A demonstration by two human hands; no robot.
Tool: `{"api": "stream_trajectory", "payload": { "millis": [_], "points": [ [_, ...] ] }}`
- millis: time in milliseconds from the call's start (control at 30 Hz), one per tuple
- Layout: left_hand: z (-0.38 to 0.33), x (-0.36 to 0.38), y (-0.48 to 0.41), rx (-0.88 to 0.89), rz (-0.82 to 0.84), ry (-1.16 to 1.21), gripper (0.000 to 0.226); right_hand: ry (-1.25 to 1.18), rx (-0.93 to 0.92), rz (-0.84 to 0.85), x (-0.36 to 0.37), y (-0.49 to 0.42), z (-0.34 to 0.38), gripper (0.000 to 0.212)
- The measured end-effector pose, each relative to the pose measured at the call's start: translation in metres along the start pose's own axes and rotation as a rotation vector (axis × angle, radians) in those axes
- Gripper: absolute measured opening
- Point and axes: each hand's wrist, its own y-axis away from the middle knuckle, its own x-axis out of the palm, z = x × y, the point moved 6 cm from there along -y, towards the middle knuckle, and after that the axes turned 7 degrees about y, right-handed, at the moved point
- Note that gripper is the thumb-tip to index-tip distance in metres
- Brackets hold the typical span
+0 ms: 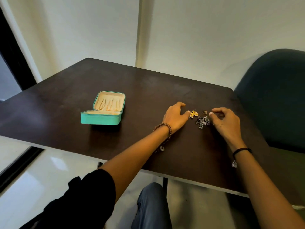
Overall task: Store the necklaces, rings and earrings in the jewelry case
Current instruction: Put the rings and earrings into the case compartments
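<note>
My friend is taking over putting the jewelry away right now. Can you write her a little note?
Left hand: relaxed on the table, thumb touching the gold piece.
Right hand: fingers curled beside the silver pile; unclear whether it pinches anything.
Case: open, off to the left, apart from the loose jewelry.
Done: chains already hang in its lid.
Left: the gold piece, the ring and the silver pile lie on the table, not yet stored.

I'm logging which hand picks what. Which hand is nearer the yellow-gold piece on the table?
Left. The left hand lies just left of the yellow-gold piece, thumb tip at its edge; the right hand is farther right, beyond the silver tangle.
</note>
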Motion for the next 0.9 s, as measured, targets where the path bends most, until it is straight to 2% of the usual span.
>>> {"api": "stream_trajectory", "payload": {
  "millis": [133,333,433,633,900],
  "points": [
    [0.0,0.007,-0.019,0.001,-0.016,0.028,0.037,-0.051,0.124,-0.023,0.013,-0.012,-0.02,0.023],
    [-0.004,0.019,-0.039,0.028,-0.046,-0.075,0.031,-0.077,0.141,-0.041,0.028,-0.027,-0.026,0.037],
    [-0.005,0.022,-0.045,0.06,-0.051,-0.127,0.028,-0.044,0.1,-0.048,0.033,-0.032,-0.025,0.033],
    [-0.006,0.024,-0.047,0.13,-0.04,-0.172,0.023,-0.003,-0.01,-0.042,0.032,-0.031,-0.013,0.011],
    [-0.009,0.024,-0.046,0.193,-0.022,-0.167,0.024,-0.013,-0.155,-0.119,0.025,-0.026,0.01,0.013]
  ]
}}
